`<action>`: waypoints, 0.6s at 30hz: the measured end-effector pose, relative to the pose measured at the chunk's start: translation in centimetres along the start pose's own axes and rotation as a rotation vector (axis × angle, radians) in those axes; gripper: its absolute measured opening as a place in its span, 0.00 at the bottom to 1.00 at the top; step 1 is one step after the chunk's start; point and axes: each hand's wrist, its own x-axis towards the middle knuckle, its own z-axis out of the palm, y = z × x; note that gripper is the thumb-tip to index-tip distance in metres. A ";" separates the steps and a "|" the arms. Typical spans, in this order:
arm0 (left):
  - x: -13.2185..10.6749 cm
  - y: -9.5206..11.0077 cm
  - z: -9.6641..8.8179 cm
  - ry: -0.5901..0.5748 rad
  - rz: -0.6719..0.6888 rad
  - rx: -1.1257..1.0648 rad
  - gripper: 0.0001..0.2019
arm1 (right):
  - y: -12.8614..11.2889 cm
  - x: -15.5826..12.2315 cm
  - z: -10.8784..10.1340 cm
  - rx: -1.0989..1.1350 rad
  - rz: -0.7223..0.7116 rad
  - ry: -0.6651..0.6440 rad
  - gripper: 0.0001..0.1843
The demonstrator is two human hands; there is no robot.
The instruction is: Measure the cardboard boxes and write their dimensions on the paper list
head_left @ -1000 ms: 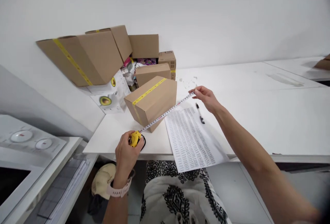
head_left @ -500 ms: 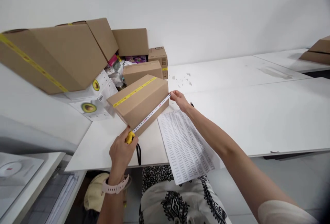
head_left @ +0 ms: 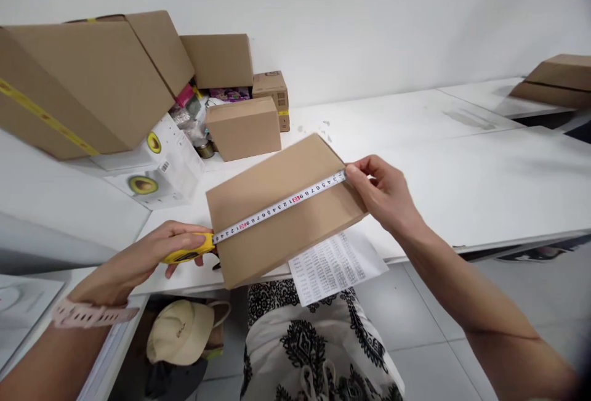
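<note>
– Whereabouts of the cardboard box [head_left: 286,244]?
– At the centre of the dial, on a slant, with one corner out past the near edge of the table [head_left: 462,191]. Can't tell whether raised or resting.
– And the left hand [head_left: 152,250]?
– Towards nine o'clock from there, clamped round the yellow tape measure [head_left: 187,251], right up at the box's edge.
– The right hand [head_left: 383,194]?
– Near three o'clock, well apart from the left, pinched on the end of the blade [head_left: 277,205].
– Stretched across the box's face, then?
– Yes, from hand to hand, numbers upside down.
– Anything round about?
– Between four and five o'clock, a printed sheet [head_left: 335,265], partly hidden by the box. At eleven, a smaller carton [head_left: 244,130]. Near ten, a white carton [head_left: 178,170] with avocado pictures. Between seven and eight, below the table, a cream cap [head_left: 178,333].
</note>
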 end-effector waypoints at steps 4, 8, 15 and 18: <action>2.4 0.9 0.2 -0.144 0.026 0.104 0.21 | 2.5 0.9 -0.9 -0.024 0.243 -0.056 0.17; 3.7 2.3 -0.7 -0.146 0.076 0.139 0.20 | 4.2 4.5 -2.4 0.057 0.395 -0.122 0.12; 3.7 2.1 -2.0 -0.140 0.082 0.170 0.20 | 6.0 5.3 -1.5 0.102 0.424 -0.159 0.09; 3.9 1.9 -2.2 -0.160 0.064 0.177 0.20 | 6.1 4.5 -1.0 0.086 0.439 -0.150 0.10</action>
